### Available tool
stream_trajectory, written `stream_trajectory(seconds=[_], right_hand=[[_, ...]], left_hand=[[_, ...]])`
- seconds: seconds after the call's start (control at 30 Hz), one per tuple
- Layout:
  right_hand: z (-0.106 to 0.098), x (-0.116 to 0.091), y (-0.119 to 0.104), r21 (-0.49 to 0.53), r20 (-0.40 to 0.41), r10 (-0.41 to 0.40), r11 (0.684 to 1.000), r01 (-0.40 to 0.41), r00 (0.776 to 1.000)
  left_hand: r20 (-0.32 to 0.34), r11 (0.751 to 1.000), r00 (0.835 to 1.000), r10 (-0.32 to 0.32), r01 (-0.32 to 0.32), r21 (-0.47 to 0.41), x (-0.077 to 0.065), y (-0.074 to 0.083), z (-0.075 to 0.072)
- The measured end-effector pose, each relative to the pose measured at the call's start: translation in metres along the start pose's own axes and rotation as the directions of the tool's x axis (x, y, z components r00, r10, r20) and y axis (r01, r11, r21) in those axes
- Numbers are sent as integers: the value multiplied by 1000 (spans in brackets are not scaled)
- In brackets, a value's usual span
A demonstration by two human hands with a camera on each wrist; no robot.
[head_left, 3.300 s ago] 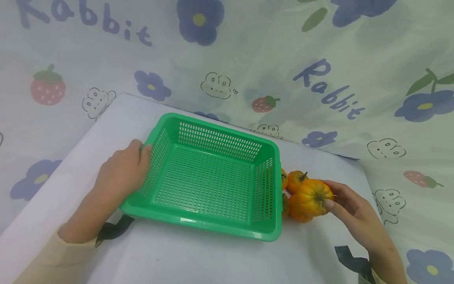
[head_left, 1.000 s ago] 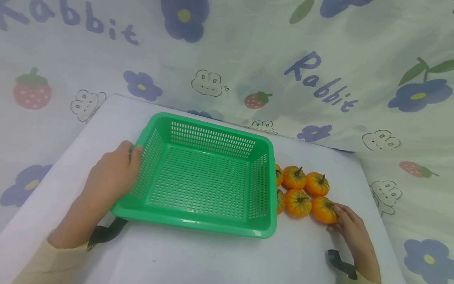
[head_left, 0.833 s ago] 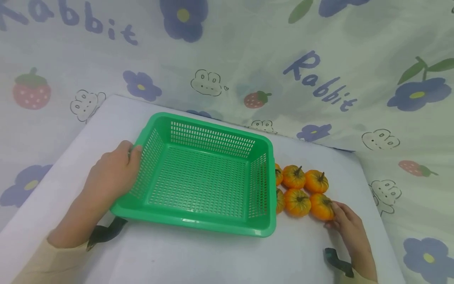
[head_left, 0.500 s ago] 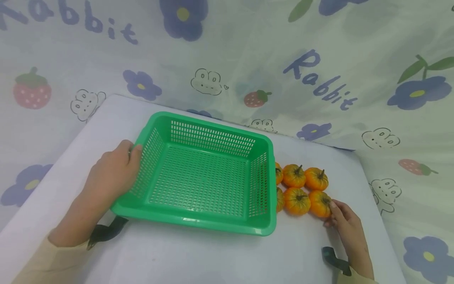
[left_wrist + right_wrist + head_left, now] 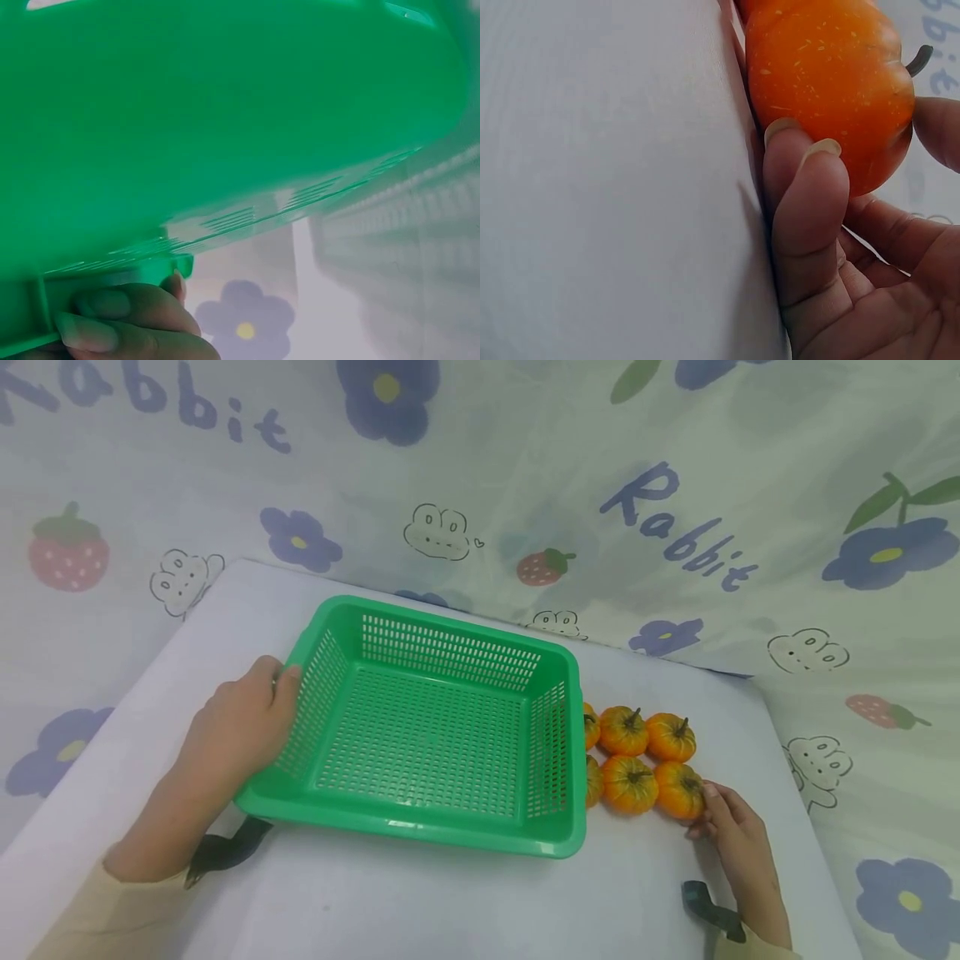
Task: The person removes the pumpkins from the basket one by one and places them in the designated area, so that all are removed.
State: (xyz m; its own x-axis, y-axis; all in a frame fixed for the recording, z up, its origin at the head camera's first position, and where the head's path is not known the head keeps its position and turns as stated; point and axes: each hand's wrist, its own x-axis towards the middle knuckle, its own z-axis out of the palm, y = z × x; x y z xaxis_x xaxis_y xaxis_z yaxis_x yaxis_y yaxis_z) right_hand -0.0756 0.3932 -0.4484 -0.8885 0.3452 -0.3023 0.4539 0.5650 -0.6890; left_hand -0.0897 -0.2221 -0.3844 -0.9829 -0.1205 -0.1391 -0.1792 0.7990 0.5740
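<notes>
My left hand (image 5: 243, 722) grips the left rim of a green plastic basket (image 5: 420, 837), thumb over the edge. The left wrist view shows its curled fingers (image 5: 139, 319) under the rim of the basket (image 5: 210, 105). Nothing lies inside the basket, which is tilted toward me. My right hand (image 5: 738, 835) holds a small orange pumpkin (image 5: 678, 791) at the front right end of two short rows. In the right wrist view the fingertips press the side of this pumpkin (image 5: 829, 82) low against the white surface, and the thumb touches it near the stem.
More pumpkins stand close together beside it: one behind (image 5: 670, 737), one to its left (image 5: 628, 785) and one diagonally behind (image 5: 622, 731). Two at the left end are partly hidden by the basket wall. A patterned curtain (image 5: 480, 468) rises behind the white table (image 5: 420, 902).
Earlier my right hand held a pumpkin above the others; now the pumpkins stand in two rows. During the last second it nudged the front right pumpkin slightly back and left. The left hand keeps its grip.
</notes>
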Motion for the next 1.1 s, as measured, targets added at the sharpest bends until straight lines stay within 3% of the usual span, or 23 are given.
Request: stream_trajectory(seconds=[0.33, 0.97, 1.1], right_hand=[[-1, 1, 2, -30, -8, 5, 1000, -5, 1000], [-7, 0, 5, 5, -9, 4, 1000, -4, 1000], [-7, -2, 3, 34, -4, -6, 999, 6, 1000]], left_hand=[[0, 1000, 1000, -8, 8, -17, -2, 1, 1], [8, 1000, 1000, 2, -2, -31, -2, 3, 1], [49, 996, 999, -3, 8, -90, 0, -3, 1]])
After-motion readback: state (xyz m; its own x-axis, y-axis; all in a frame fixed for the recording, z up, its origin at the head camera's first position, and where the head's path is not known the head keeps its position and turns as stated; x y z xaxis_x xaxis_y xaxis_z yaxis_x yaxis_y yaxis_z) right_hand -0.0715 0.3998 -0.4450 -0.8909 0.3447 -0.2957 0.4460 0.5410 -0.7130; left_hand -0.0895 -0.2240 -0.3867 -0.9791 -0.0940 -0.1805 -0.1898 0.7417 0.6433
